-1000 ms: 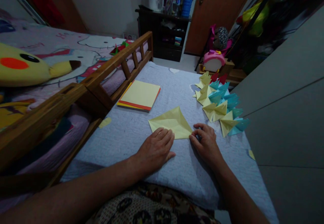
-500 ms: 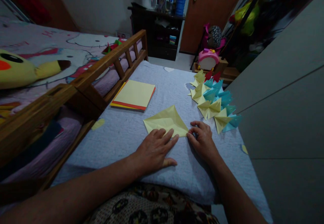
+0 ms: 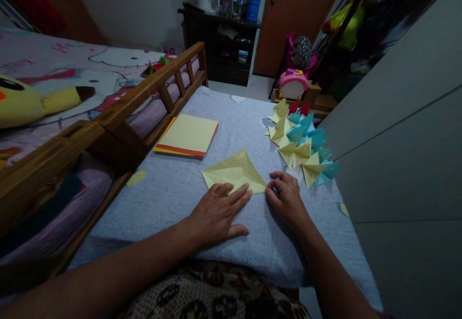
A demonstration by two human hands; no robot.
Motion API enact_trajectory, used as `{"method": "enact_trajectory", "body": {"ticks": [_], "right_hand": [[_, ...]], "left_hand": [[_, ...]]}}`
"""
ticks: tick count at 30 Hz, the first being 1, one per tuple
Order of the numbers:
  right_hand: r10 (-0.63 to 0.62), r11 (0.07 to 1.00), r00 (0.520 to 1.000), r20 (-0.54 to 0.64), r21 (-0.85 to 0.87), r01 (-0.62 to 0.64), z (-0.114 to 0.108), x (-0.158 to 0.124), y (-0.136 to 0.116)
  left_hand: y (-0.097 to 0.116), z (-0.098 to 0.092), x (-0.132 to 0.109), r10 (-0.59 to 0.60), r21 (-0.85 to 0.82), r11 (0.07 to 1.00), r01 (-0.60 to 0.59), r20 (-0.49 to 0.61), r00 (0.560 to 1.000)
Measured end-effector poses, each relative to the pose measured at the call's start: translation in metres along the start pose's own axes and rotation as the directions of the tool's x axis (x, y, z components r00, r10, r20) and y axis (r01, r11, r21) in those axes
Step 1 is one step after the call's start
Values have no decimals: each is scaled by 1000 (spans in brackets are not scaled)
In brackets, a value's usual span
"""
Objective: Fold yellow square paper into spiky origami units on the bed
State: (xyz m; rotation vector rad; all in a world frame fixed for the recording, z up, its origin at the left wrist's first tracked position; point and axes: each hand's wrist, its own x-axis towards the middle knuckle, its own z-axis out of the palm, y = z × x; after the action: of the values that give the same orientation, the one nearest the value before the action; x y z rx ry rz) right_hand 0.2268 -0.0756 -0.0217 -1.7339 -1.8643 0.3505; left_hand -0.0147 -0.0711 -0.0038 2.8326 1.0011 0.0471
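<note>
A pale yellow sheet of origami paper (image 3: pixel 238 167), creased and folded to a pointed shape, lies on the cloth-covered table in front of me. My left hand (image 3: pixel 224 213) rests flat across its near edge, fingers stretched out and thumb spread apart, hiding part of that edge. At the paper's right corner, my right hand (image 3: pixel 287 196) has thumb and index finger pinched together on the tip. The other fingers of that hand are curled.
A stack of square coloured paper (image 3: pixel 189 133) lies at the back left. Several folded yellow paper pieces (image 3: pixel 295 154) and blue ones (image 3: pixel 317 138) stand at the right edge. A wooden bed rail (image 3: pixel 151 88) runs along the left, and a pale cabinet (image 3: pixel 404 165) is on the right.
The whole view has shifted slightly, so everything sits a little further left. Both hands keep nearly the same places on the paper.
</note>
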Motion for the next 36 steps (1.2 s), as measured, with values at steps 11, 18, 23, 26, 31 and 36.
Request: {"method": "enact_trajectory", "body": {"ticks": [11, 18, 23, 26, 31, 36], "right_hand": [[-281, 959, 959, -27, 25, 281, -15, -36, -34], [-328, 936, 938, 110, -96, 338, -1, -51, -45], [-284, 925, 941, 184, -207, 320, -4, -54, -40], [-256, 917, 935, 245, -244, 315, -8, -56, -39], [-200, 911, 934, 298, -294, 289, -13, -57, -34], [-179, 908, 938, 296, -318, 274, -14, -58, -27]], "left_hand": [[0, 1, 1, -20, 25, 1000, 19, 47, 999], [1, -1, 3, -30, 10, 1000, 30, 85, 996], [1, 0, 2, -29, 4, 1000, 29, 68, 997], [1, 0, 2, -16, 2, 1000, 16, 47, 999], [1, -2, 2, -21, 6, 1000, 21, 55, 998], [2, -3, 2, -22, 9, 1000, 21, 69, 997]]}}
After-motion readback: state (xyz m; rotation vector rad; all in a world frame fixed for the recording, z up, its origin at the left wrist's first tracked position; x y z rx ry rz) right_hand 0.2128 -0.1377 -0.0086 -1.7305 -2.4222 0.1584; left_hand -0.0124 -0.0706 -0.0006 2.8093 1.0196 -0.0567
